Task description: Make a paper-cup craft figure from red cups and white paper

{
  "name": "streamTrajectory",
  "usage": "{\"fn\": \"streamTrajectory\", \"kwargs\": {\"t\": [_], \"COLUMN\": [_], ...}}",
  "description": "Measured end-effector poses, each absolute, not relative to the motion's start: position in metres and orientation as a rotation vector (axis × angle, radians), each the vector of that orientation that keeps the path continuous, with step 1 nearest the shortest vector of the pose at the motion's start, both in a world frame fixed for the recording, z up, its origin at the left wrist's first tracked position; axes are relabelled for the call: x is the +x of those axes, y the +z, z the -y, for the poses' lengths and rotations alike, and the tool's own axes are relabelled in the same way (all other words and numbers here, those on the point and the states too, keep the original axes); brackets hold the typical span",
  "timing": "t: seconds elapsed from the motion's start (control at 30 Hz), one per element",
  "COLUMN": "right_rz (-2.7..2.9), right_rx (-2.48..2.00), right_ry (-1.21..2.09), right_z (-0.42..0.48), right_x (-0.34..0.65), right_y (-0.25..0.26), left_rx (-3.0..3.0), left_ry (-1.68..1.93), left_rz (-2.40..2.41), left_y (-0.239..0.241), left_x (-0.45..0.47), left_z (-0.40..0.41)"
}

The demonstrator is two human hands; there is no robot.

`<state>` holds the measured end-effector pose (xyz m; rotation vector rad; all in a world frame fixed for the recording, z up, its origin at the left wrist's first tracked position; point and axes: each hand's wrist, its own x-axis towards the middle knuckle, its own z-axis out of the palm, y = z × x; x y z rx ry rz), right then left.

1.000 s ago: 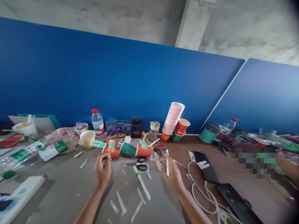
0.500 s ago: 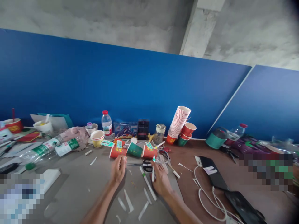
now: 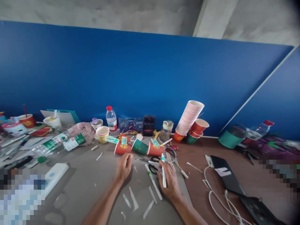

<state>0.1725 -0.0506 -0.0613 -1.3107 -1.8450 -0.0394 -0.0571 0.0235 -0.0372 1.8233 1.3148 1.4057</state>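
Note:
My right hand (image 3: 170, 181) is closed around a white marker with a green cap (image 3: 163, 168), held nearly upright over the grey table. My left hand (image 3: 123, 167) hovers with fingers curled together, just in front of a red paper cup (image 3: 122, 148) lying on its side; whether it pinches anything is unclear. Beside that cup lie a green cup (image 3: 140, 147) and another red cup (image 3: 155, 149), joined in a row. Black-handled scissors (image 3: 150, 163) and a second white marker (image 3: 153, 182) lie between my hands.
White paper strips (image 3: 133, 198) litter the table near me. A tall stack of paper cups (image 3: 188, 120), a water bottle (image 3: 111, 119) and a jar stand by the blue partition. A black device with white cables (image 3: 225, 173) lies right; crushed bottles (image 3: 58, 143) lie left.
The view has swung right and up. My hands have drawn closer together, and the marker in my right hand has come nearer the scissors.

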Motion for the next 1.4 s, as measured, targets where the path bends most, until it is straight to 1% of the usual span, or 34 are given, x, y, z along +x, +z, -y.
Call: {"fn": "streamTrajectory", "kwargs": {"t": [0.27, 0.53, 0.77, 0.97, 1.1, 1.3, 1.4], "right_rz": [1.943, 1.887, 1.831, 1.777, 1.732, 1.839, 1.835], "right_rx": [-1.182, -1.223, -1.301, -1.374, -1.456, -1.578, -1.616], "right_ry": [0.078, 0.093, -0.045, -0.196, -0.262, -0.131, -0.071], "right_z": [0.054, 0.052, 0.05, 0.04, 0.029, 0.028, 0.03], "right_x": [0.162, 0.167, 0.164, 0.169, 0.173, 0.173, 0.173], "right_y": [-0.051, -0.05, -0.054, -0.06, -0.065, -0.068, -0.069], "left_rx": [2.018, 2.112, 2.18, 2.218, 2.237, 2.163, 2.108], "left_ry": [1.265, 1.24, 1.312, 1.441, 1.428, 1.184, 1.19], "left_rz": [-1.398, -1.437, -1.393, -1.35, -1.356, -1.304, -1.302], "left_y": [-0.039, -0.043, -0.054, -0.059, -0.057, -0.052, -0.051], "left_x": [-0.056, -0.057, -0.061, -0.065, -0.062, -0.053, -0.054], "left_z": [-0.024, -0.028, -0.036, -0.044, -0.043, -0.035, -0.035]}}
